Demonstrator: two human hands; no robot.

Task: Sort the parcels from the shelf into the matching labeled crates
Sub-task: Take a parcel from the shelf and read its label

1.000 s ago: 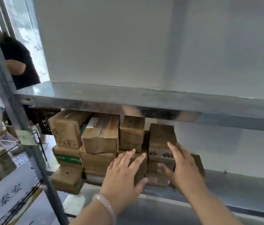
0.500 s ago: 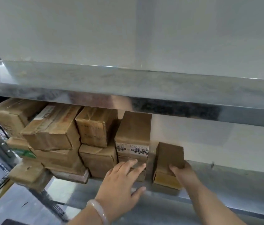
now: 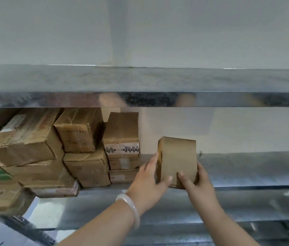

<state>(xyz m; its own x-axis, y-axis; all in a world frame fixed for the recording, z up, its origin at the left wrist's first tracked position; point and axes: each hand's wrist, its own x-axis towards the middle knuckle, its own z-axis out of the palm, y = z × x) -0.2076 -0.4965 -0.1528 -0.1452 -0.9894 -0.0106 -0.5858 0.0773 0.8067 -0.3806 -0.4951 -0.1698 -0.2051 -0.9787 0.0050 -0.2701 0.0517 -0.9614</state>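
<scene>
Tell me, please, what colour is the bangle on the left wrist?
The bangle is a pale, milky white, seen in the head view.

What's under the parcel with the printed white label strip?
Under the labelled parcel, two flatter parcels are stacked on the metal shelf. The left hand covers their right ends.

Two hands: left (image 3: 148, 181), right (image 3: 197, 183). One held parcel (image 3: 177, 159). Stacked parcels (image 3: 85, 167): roughly ten (left edge cut off). One bracelet (image 3: 131, 208). Two shelf boards (image 3: 157, 206).
</scene>
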